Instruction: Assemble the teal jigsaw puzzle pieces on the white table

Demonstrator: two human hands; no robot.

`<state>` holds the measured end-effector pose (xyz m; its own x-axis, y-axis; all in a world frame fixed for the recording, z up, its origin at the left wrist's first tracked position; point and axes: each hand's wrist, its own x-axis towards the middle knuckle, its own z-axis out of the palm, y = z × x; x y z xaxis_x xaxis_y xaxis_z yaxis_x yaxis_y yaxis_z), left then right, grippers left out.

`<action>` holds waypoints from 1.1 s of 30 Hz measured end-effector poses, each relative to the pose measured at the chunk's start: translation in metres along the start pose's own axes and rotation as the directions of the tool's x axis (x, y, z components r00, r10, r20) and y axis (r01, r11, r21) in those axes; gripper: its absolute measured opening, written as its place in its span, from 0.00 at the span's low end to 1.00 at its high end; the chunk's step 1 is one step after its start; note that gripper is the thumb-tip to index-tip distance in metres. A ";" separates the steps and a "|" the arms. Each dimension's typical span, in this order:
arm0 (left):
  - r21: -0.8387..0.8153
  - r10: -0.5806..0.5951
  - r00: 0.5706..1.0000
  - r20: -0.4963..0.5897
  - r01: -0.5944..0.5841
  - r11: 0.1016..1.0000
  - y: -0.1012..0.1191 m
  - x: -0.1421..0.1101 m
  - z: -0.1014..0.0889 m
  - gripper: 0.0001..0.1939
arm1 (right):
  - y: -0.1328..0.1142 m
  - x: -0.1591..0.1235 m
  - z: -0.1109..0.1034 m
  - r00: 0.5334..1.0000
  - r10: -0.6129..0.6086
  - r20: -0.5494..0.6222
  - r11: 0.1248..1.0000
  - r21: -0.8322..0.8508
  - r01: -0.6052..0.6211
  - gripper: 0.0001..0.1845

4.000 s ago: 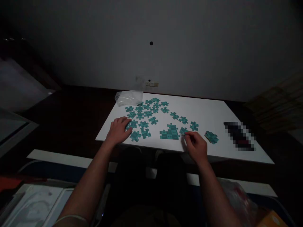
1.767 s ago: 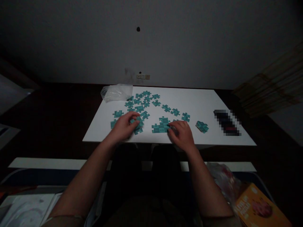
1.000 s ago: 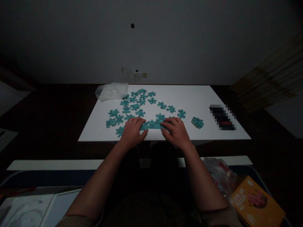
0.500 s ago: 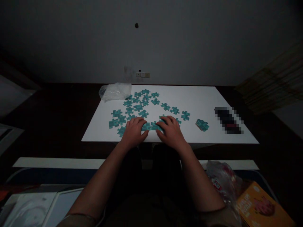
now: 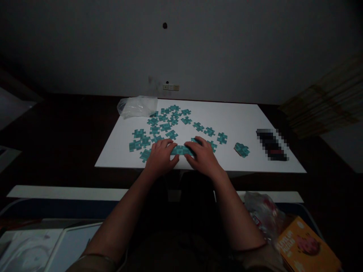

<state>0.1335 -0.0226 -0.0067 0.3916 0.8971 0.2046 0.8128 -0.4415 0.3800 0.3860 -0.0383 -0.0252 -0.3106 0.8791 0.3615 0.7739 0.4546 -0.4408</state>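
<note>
Two teal jigsaw puzzle pieces (image 5: 180,150) lie flat side by side near the table's front edge, joined or pressed edge to edge. My left hand (image 5: 161,155) grips the left piece between thumb and fingers. On the right piece, my right hand (image 5: 203,154) has a similar grip, its thumb at the near side and its fingers at the far side. Parts of both pieces are hidden under my fingers. Several loose puzzle pieces (image 5: 165,127) spread over the table to the left and beyond. Another puzzle piece (image 5: 211,146) lies just right of my right hand.
The white table (image 5: 238,117) carries a clear plastic bag (image 5: 137,107) at the back left. A small stack of puzzle pieces (image 5: 242,149) and a blurred dark object (image 5: 272,145) are on the right. Nearer me are an orange puzzle box (image 5: 307,245) and a crumpled plastic bag (image 5: 263,213).
The narrow gap between the two pieces has closed as my hands brought them together. My head view has shifted slightly.
</note>
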 end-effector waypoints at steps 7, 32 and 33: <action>0.000 0.011 1.000 0.007 -0.011 1.000 0.000 -0.001 0.000 0.26 | 0.002 -0.002 -0.002 1.000 -0.024 -0.001 0.999 0.047 0.024 0.25; -0.034 0.029 1.000 0.004 -0.029 0.999 0.000 -0.005 -0.004 0.27 | 0.004 -0.005 -0.001 0.999 -0.026 -0.018 0.998 0.059 0.027 0.25; -0.044 0.036 0.999 0.003 -0.036 0.998 -0.001 -0.005 -0.004 0.27 | 0.004 -0.005 -0.001 1.000 -0.026 -0.018 0.998 0.056 0.027 0.25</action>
<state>0.1291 -0.0267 -0.0039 0.4224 0.8804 0.2155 0.7782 -0.4742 0.4119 0.3907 -0.0407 -0.0278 -0.3210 0.8643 0.3873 0.7330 0.4857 -0.4763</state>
